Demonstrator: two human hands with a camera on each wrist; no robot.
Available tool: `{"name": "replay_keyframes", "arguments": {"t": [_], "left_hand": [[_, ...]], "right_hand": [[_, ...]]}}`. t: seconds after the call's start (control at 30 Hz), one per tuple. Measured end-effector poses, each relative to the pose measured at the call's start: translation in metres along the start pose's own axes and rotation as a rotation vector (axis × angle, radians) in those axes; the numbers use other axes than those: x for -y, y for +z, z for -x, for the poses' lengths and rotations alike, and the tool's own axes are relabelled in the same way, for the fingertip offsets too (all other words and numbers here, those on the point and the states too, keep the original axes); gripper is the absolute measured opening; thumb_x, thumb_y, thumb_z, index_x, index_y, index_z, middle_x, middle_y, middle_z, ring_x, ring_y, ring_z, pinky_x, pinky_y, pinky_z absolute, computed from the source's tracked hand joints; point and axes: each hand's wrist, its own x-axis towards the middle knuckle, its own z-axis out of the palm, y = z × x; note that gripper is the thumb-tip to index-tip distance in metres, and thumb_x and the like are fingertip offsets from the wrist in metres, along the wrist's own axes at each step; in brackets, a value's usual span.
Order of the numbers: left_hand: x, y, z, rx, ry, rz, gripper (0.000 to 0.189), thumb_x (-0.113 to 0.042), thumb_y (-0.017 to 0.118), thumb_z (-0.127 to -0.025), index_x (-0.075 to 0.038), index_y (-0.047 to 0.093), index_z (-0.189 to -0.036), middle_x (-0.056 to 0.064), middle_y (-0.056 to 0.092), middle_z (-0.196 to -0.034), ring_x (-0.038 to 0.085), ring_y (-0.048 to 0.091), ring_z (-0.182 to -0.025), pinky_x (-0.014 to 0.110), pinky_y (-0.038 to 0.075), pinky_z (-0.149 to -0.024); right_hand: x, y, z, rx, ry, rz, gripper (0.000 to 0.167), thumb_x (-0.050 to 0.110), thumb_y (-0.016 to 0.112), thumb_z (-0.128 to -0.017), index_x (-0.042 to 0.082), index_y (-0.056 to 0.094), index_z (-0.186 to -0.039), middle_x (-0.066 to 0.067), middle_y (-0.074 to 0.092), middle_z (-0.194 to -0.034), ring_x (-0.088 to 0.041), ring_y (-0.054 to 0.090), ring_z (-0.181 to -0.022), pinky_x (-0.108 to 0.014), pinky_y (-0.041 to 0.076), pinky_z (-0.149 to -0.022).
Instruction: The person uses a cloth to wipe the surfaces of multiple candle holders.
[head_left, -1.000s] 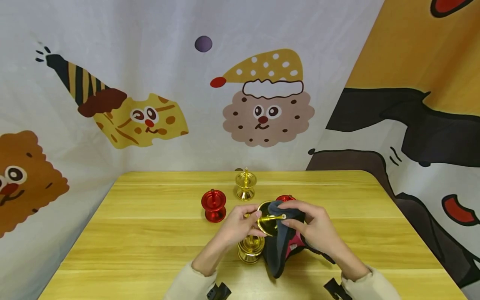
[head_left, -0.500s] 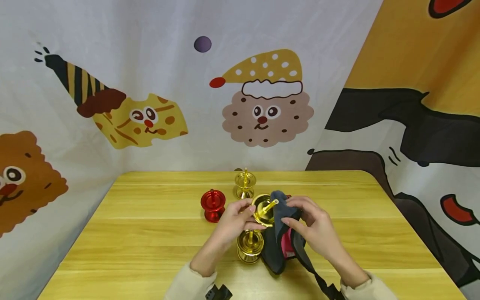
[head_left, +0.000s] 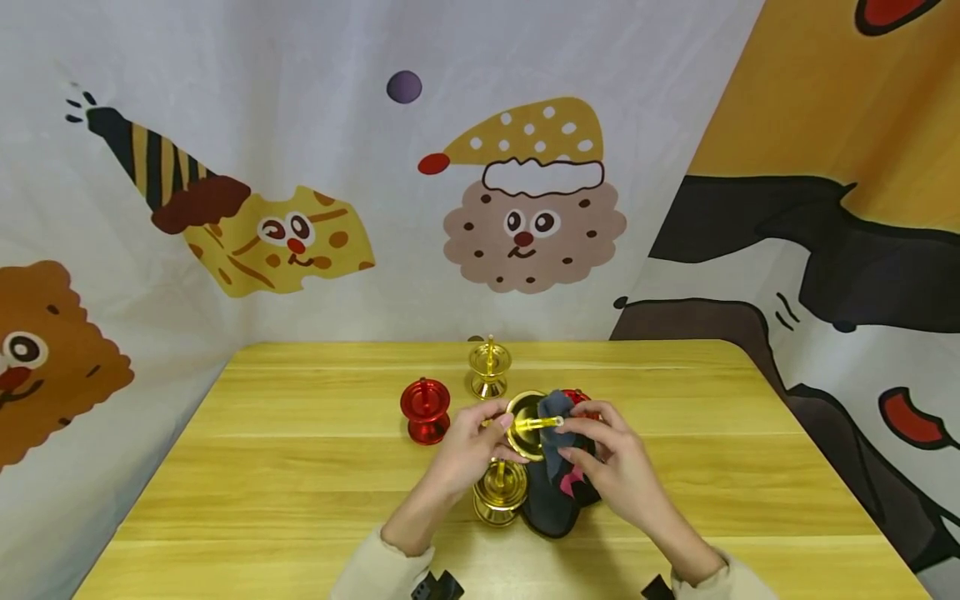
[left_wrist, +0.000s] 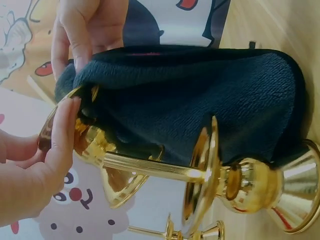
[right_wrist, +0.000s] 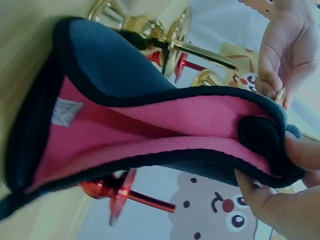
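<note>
In the head view my left hand (head_left: 467, 446) pinches the dish rim of a shiny gold candle holder (head_left: 534, 424), tilted so its centre stem points right. My right hand (head_left: 618, 462) pinches the upper end of a grey-blue cloth (head_left: 551, 500) and presses it into the dish beside the stem. In the right wrist view the cloth (right_wrist: 120, 65) shows black edging, a pink lining and a white label, folded lengthwise. Its lower part hangs beside a second gold candle holder (head_left: 500, 498), upright on the table just below the left hand.
Further back on the wooden table (head_left: 300, 500) stand a red candle holder (head_left: 426, 410) and another gold one (head_left: 489, 367). A second red holder (head_left: 577, 395) is partly hidden behind the cloth and right hand. A cartoon-printed curtain (head_left: 405, 250) hangs behind the table.
The held candle holder tipped up toward me, then its stem swung back to the right. My right hand moved slightly left with the cloth; its black strap swung out and is now hidden.
</note>
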Motion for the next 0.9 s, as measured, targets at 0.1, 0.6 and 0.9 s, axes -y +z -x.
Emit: {"name": "replay_keyframes", "arguments": {"t": [0.1, 0.6, 0.9], "left_hand": [[-0.002, -0.001, 0.000, 0.041, 0.006, -0.068, 0.027, -0.001, 0.040, -0.097, 0.011, 0.052, -0.117, 0.020, 0.054, -0.097, 0.041, 0.062, -0.073, 0.043, 0.055, -0.068], [0.000, 0.001, -0.002, 0.011, 0.080, -0.085, 0.030, 0.000, 0.038, -0.097, 0.012, 0.047, -0.123, 0.025, 0.055, -0.101, 0.042, 0.061, -0.077, 0.046, 0.054, -0.070], [-0.003, 0.000, -0.001, 0.025, 0.067, -0.155, 0.029, -0.002, 0.039, -0.097, 0.009, 0.050, -0.121, 0.023, 0.053, -0.107, 0.038, 0.062, -0.071, 0.041, 0.055, -0.066]], "right_hand": [[0.001, 0.000, -0.005, -0.015, -0.045, 0.057, 0.033, -0.017, 0.073, -0.063, 0.005, 0.069, -0.088, -0.008, 0.054, -0.100, -0.009, 0.049, -0.065, -0.018, 0.042, -0.048], [0.003, 0.003, -0.010, -0.001, 0.013, 0.184, 0.032, -0.011, 0.074, -0.068, 0.005, 0.065, -0.095, -0.004, 0.055, -0.095, -0.011, 0.050, -0.069, -0.022, 0.043, -0.051], [0.007, 0.000, -0.016, -0.022, -0.094, 0.190, 0.038, -0.024, 0.069, -0.061, 0.005, 0.066, -0.086, -0.008, 0.054, -0.095, -0.017, 0.056, -0.078, -0.023, 0.048, -0.055]]}}
